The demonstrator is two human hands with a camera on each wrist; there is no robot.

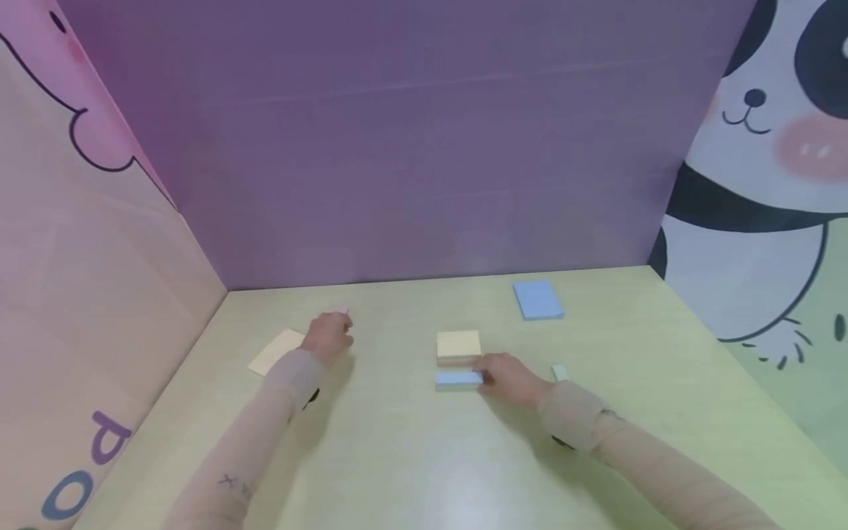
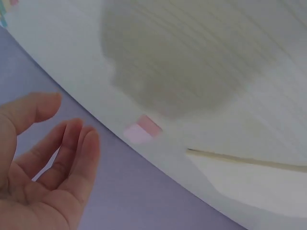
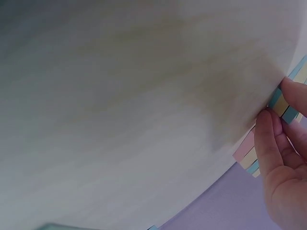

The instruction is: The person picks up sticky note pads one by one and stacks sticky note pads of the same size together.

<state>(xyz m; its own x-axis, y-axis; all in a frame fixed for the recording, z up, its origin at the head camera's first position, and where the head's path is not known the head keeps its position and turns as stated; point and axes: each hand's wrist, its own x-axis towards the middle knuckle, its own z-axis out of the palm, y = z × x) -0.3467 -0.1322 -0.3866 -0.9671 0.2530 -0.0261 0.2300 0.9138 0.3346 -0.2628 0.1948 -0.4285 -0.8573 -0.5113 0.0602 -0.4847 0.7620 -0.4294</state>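
Observation:
In the head view my right hand [image 1: 510,379] pinches the right end of a long, narrow block with a light blue top [image 1: 457,380]. The right wrist view shows blue and cream layers in this block [image 3: 282,105] between thumb and fingers. Just behind it sits a cream-topped stack [image 1: 458,346], its side showing pink, cream and blue layers [image 3: 247,153]. My left hand [image 1: 327,337] hovers at the left with fingers loosely bent and nothing between them. Close beyond its fingers lies a small pink block [image 2: 145,129], mostly covered by the hand in the head view.
A flat pale orange piece [image 1: 274,353] lies left of the left hand. At the back right is a blue square piece [image 1: 539,300]. A small pale green piece [image 1: 560,372] shows behind the right wrist. Purple and cartoon-printed panels [image 1: 411,184] border the table.

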